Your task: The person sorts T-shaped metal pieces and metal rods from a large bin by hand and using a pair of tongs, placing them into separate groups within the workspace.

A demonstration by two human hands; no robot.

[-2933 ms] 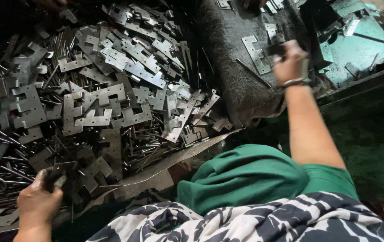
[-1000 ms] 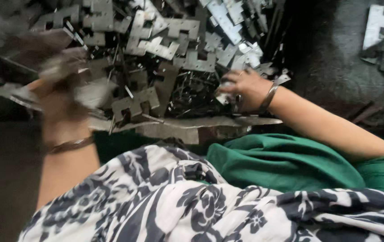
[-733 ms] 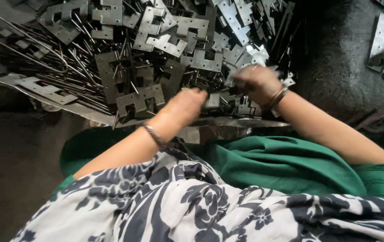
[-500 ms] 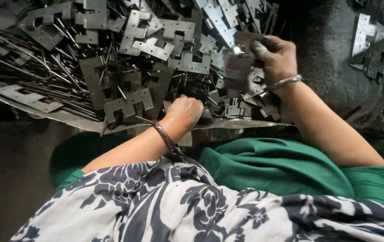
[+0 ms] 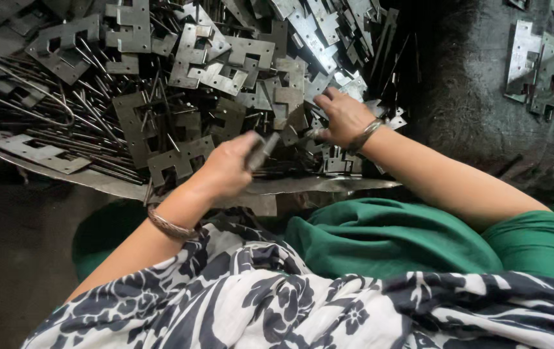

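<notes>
Left hand (image 5: 228,167) clamped a short metal pin (image 5: 262,150), pointing toward 1 o'clock, at the near edge of the plate pile (image 5: 180,77). Right hand (image 5: 340,117), at 3 o'clock of it, rested fingers curled on plates; grip unclear.

Stamped metal plates (image 5: 225,71) and rods (image 5: 63,129) crowd both hands.

Left hand (image 5: 228,169) reaches forward from lower left, forearm bare, a bangle on the wrist; its fingers (image 5: 251,145) are curled closed around a small dark piece, knuckles up. Right hand (image 5: 341,117) lies further ahead and to the right, arm stretched in from the right edge, a bangle at the wrist, palm down, fingers (image 5: 323,101) spread and bent, tips pressing down. The hands are near each other, not touching
</notes>
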